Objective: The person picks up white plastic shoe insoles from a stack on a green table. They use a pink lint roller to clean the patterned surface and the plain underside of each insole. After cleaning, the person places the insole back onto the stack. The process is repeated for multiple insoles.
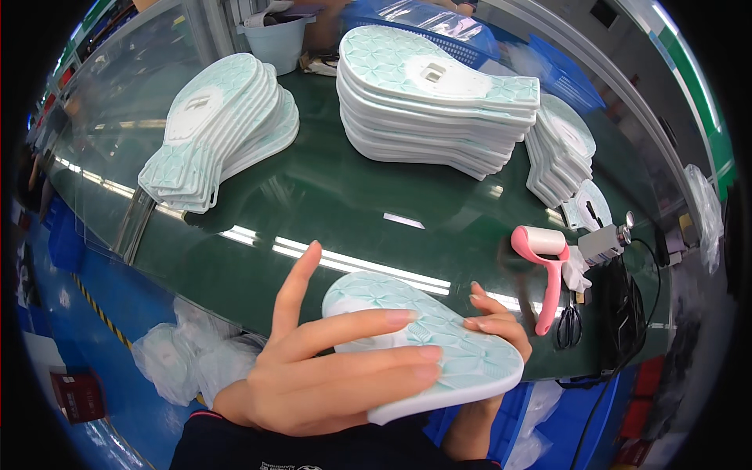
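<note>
Just in front of me is a shoe sole (474, 356), white with a pale mint geometric tread pattern facing up, held tilted above the table's near edge. My right hand (501, 323) grips its right side, fingertips curled over the far edge and the rest hidden beneath. Across the tread lies my left hand (337, 372), three fingers stretched flat on the surface. One more finger of it points up and away, clear of the sole, while the thumb is out of sight. A small part of the sole's near left edge is covered by this hand.
Stacks of similar soles stand at the far left (211, 125), far middle (439, 117) and far right (560, 149) of the green table (329, 211). A pink-handled roller (548, 274), scissors (569, 327) and a white bottle (603, 244) lie at right. Blue baskets (462, 47) stand behind.
</note>
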Available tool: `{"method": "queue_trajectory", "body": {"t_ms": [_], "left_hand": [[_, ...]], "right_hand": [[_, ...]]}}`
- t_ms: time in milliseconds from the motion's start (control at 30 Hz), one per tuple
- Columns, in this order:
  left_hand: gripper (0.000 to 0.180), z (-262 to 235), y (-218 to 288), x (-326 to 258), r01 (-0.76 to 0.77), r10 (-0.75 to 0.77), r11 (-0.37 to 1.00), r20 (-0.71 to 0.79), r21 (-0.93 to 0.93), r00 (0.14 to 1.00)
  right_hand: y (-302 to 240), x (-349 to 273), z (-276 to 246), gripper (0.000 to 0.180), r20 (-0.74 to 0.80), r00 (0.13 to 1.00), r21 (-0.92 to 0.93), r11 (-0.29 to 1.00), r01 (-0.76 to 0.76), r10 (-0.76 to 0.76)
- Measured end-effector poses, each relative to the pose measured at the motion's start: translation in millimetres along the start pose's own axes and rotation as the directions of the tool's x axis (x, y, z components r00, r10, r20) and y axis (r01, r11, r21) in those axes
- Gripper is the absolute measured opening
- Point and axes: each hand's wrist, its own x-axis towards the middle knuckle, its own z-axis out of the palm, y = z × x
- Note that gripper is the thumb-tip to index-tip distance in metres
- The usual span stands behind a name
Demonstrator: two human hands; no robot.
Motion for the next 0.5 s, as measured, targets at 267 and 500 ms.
{"method": "queue_trajectory", "body": {"t_ms": [267, 500], "left_hand": [[0.072, 17.3, -8.8, 0.2, -0.026, 0.024, 0.996, 0.026, 0.088, 0.999], [0.005, 25.4, -0.6, 7.1, -0.023, 0.015, 0.986, 0.052, 0.165, 0.999]], "right_hand": [[-56.8, 22.6, 5.1, 0.038, 0.202, 0.946, -0.562, 0.762, 0.323, -0.253], [-60.6, 13.9, 9.6, 0.043, 0.217, 0.952, -0.501, 0.813, 0.297, -0.215]]}}
